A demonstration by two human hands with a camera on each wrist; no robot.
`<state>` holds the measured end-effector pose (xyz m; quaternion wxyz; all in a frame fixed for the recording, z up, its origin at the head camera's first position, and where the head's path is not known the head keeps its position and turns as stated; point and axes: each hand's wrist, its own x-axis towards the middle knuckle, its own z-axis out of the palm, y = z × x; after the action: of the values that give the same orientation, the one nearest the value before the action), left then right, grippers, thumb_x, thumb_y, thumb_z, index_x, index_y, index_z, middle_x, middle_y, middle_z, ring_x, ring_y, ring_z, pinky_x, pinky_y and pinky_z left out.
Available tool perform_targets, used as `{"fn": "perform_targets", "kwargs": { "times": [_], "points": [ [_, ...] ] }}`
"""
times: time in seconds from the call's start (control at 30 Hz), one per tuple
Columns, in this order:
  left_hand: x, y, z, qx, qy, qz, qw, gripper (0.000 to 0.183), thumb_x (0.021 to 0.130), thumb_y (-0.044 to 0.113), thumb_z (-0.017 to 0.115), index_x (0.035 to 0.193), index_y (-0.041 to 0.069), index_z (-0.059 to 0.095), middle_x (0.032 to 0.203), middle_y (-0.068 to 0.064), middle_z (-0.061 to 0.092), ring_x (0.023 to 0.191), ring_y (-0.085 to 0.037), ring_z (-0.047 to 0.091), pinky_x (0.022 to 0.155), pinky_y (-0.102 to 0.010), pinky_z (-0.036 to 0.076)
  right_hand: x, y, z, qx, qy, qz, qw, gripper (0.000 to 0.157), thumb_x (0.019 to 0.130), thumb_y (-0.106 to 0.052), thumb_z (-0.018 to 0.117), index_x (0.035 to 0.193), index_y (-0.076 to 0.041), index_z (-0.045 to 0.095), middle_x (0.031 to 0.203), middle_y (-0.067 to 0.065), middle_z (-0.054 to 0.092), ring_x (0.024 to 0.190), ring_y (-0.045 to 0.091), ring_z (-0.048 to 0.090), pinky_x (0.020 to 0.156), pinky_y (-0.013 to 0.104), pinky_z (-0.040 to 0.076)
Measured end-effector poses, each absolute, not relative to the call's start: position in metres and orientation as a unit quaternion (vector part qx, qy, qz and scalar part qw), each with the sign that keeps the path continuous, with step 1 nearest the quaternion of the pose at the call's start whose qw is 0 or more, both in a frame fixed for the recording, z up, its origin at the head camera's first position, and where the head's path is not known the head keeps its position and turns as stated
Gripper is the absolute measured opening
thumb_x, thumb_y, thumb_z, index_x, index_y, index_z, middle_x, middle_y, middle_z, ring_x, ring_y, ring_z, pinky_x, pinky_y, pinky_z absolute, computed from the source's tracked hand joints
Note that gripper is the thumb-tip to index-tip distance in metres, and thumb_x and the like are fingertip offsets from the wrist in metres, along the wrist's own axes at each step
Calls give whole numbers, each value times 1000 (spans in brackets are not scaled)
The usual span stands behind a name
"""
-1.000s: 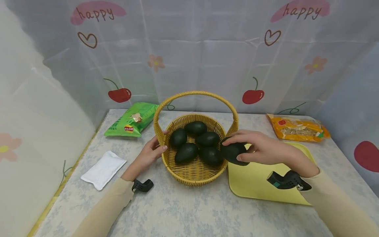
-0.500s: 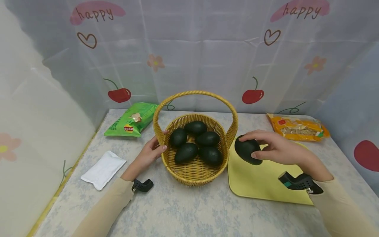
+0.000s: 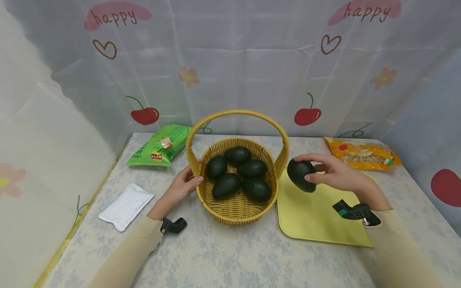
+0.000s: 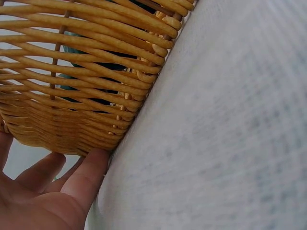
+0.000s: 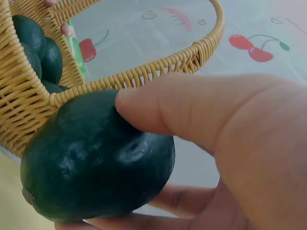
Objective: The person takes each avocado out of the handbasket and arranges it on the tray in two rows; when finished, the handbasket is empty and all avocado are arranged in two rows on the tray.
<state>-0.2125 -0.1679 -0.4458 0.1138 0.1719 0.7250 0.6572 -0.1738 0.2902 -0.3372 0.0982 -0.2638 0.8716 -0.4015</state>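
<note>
A yellow wicker basket [image 3: 235, 221] with a tall hoop handle stands mid-table in the head view and holds several dark green avocados [image 3: 227, 186]. My left hand [image 3: 181, 186] grips its left side, thumb and a fingertip at the rim by the handle's foot. The left wrist view has other fingers [image 4: 88, 179] against the outer weave, low near the cloth. To the right of the basket, my right hand [image 3: 335, 172] holds one more avocado [image 5: 96, 158], thumb on one side and fingers on the other. That avocado is over the yellow tray [image 3: 317, 220], apart from the basket.
A green chip bag [image 3: 162, 146] lies behind and left of the basket; a white packet [image 3: 126, 207] lies nearer, left of my left forearm. At the back right lies an orange food bag [image 3: 363, 155]. A printed curtain [image 3: 237, 72] hangs behind the table.
My right hand has carried the avocado from the basket's right rim rightward over the tray, then slightly up and back. My left hand and the basket have stayed put.
</note>
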Motion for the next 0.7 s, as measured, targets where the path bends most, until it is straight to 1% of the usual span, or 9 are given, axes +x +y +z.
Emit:
{"fn": "perform_targets", "kwargs": {
  "times": [0.07, 0.2, 0.27, 0.33, 0.5, 0.6, 0.7],
  "points": [
    [-213, -168, -446, 173, 725, 657, 113, 63, 103, 9, 54, 161, 10, 29, 160, -25, 36, 136, -34, 46, 93, -28, 57, -175, 289, -339, -252, 872, -408, 99, 48, 97, -7, 66, 143, -5, 54, 143, 25, 54, 104, 25, 72, 78, 29, 60],
    [-214, -168, -447, 170, 724, 659, 114, 63, 103, 8, 54, 161, 10, 29, 161, -24, 36, 135, -32, 46, 93, -28, 57, -178, 286, -343, -240, 862, -434, 106, 49, 98, -6, 64, 145, -3, 50, 146, 28, 49, 99, 14, 73, 78, 29, 61],
    [-214, -168, -447, 170, 725, 658, 114, 63, 103, 8, 54, 161, 10, 29, 161, -24, 36, 136, -32, 46, 94, -28, 57, -180, 285, -345, -233, 857, -445, 111, 50, 99, -7, 63, 146, -2, 49, 147, 29, 47, 99, 12, 72, 78, 29, 62],
    [-214, -168, -448, 171, 728, 654, 114, 63, 104, 9, 54, 161, 11, 29, 161, -23, 35, 136, -32, 46, 94, -28, 56, -182, 284, -348, -224, 855, -454, 114, 51, 99, -7, 63, 147, -3, 48, 148, 29, 46, 100, 16, 73, 78, 30, 62],
    [-213, -168, -447, 176, 731, 649, 113, 64, 104, 11, 54, 162, 12, 28, 161, -23, 36, 135, -32, 46, 94, -28, 56, -187, 281, -357, -196, 847, -479, 123, 52, 100, -7, 62, 149, -2, 45, 144, 31, 47, 103, 32, 71, 76, 37, 64],
    [-212, -168, -446, 175, 729, 652, 115, 64, 103, 10, 55, 161, 12, 28, 160, -24, 37, 133, -30, 47, 93, -28, 57, -191, 280, -363, -173, 842, -496, 123, 52, 99, -8, 63, 148, -2, 45, 141, 34, 48, 104, 35, 70, 74, 40, 64],
    [-212, -169, -446, 175, 728, 653, 116, 64, 103, 11, 55, 161, 11, 28, 160, -25, 37, 133, -28, 48, 94, -29, 57, -194, 278, -369, -158, 839, -506, 122, 53, 99, -8, 63, 148, 0, 45, 139, 35, 48, 104, 32, 70, 74, 41, 64]
  ]
}}
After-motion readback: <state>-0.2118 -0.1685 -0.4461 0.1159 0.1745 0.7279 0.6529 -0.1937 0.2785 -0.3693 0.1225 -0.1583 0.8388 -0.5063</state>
